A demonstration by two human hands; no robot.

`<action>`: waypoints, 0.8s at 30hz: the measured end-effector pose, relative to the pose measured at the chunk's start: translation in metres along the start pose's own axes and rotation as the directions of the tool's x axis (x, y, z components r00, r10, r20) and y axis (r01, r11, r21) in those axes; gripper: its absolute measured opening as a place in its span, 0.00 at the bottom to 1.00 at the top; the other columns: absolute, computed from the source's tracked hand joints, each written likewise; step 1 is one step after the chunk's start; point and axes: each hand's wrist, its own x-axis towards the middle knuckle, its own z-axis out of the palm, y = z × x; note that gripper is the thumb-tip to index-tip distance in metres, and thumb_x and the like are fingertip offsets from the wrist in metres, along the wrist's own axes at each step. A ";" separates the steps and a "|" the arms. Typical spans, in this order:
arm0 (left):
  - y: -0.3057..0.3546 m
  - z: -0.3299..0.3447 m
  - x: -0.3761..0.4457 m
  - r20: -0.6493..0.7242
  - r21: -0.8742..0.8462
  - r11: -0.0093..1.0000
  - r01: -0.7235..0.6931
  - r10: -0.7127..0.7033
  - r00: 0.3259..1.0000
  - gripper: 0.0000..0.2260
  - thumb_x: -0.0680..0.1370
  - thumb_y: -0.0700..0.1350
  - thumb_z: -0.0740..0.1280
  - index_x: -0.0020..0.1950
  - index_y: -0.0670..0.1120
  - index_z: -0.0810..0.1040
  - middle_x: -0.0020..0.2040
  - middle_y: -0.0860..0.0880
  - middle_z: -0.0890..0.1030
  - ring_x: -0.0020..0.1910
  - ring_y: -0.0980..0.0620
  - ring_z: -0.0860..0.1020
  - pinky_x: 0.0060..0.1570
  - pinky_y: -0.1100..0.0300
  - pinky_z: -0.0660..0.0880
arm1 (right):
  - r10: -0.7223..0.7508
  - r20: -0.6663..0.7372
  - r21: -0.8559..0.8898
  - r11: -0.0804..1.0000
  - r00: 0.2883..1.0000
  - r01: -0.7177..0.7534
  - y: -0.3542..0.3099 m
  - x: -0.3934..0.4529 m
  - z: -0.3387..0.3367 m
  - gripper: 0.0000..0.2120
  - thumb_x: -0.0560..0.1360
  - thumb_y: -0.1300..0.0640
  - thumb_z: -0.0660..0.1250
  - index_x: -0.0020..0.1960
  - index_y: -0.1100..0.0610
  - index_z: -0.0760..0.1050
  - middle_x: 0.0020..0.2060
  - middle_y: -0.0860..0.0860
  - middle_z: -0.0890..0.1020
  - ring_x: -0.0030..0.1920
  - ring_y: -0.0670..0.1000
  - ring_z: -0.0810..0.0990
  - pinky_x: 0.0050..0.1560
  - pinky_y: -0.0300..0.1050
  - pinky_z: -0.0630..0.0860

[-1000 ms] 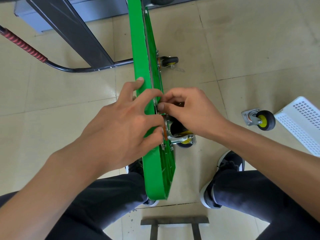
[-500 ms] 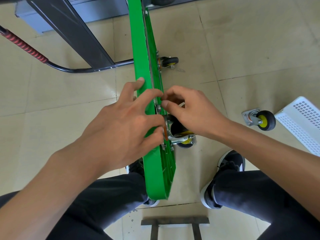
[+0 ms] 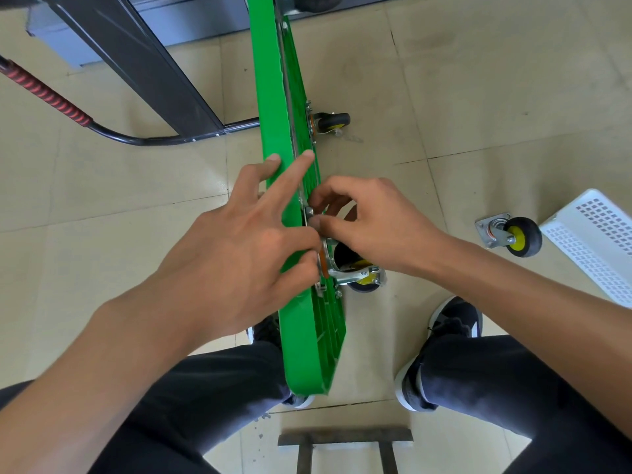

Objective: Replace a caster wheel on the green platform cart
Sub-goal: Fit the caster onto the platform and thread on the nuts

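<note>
Both hands (image 3: pixel 239 248) meet at the upended cart's (image 3: pixel 307 336) near caster (image 3: pixel 355 271).

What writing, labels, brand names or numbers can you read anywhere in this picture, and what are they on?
None: no readable text anywhere in this view.
The green platform cart shows bare plastic.
The loose caster wheel on the floor has no visible marking.
The white perforated tray carries only holes.
The red-striped handle grip bears a pattern, not letters.
Both the left hand and right hand cover the mounted caster's plate.
</note>
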 end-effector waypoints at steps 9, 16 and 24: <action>0.000 0.001 0.000 0.012 0.018 1.000 0.005 -0.006 1.000 0.19 0.79 0.58 0.51 0.46 0.57 0.81 0.81 0.42 0.54 0.75 0.35 0.61 0.29 0.49 0.77 | -0.158 0.002 -0.212 0.965 0.987 0.155 0.012 0.000 0.012 0.05 0.82 0.55 0.63 0.53 0.56 0.75 0.46 0.49 0.78 0.47 0.51 0.75 0.49 0.50 0.75; 0.000 0.001 0.000 0.010 0.021 1.000 0.002 -0.002 1.000 0.19 0.79 0.58 0.51 0.45 0.57 0.81 0.81 0.42 0.54 0.75 0.35 0.61 0.29 0.50 0.77 | -0.036 0.069 -0.261 0.964 0.997 0.053 0.004 0.010 0.015 0.14 0.84 0.50 0.54 0.39 0.47 0.65 0.40 0.50 0.73 0.45 0.54 0.72 0.51 0.59 0.72; 0.000 0.001 -0.001 0.009 0.012 1.000 0.011 -0.011 1.000 0.19 0.79 0.58 0.51 0.46 0.56 0.81 0.81 0.42 0.55 0.76 0.35 0.61 0.29 0.49 0.78 | -0.117 0.108 -0.304 0.942 0.987 0.145 -0.001 0.000 0.002 0.10 0.80 0.49 0.60 0.53 0.55 0.74 0.49 0.51 0.80 0.53 0.54 0.75 0.53 0.58 0.74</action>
